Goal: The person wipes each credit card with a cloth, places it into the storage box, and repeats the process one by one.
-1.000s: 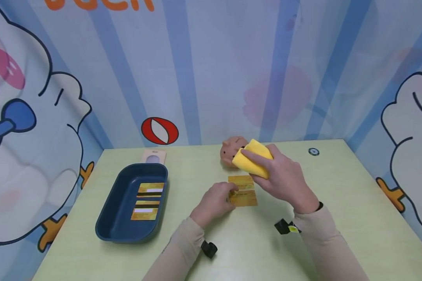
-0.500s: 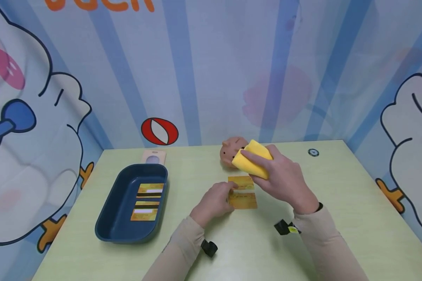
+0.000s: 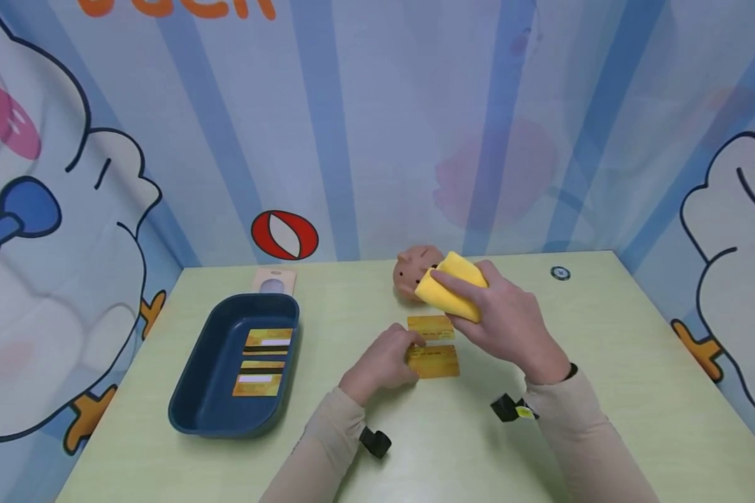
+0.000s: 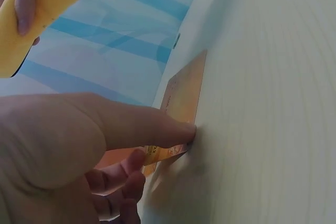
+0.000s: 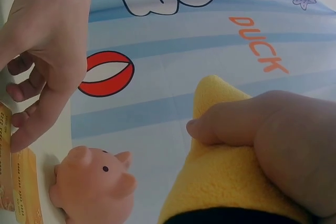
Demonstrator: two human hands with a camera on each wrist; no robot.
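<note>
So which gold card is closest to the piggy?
The far gold card on the table: it lies between the pig and the near gold card, while the striped cards are over in the blue tray.

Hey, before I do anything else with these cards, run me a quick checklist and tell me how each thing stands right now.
1. Right hand free: not ok, it grips the yellow cloth.
2. Yellow cloth clear of the table: ok, the left wrist view shows it raised.
3. Left hand at the near gold card: ok, its fingers touch the card's left end.
4. Left grip firm: cannot tell from these views.
5. Far gold card apart from the near one: ok, a narrow gap shows.
6. Blue tray upright: ok, two more gold cards lie in it.
</note>
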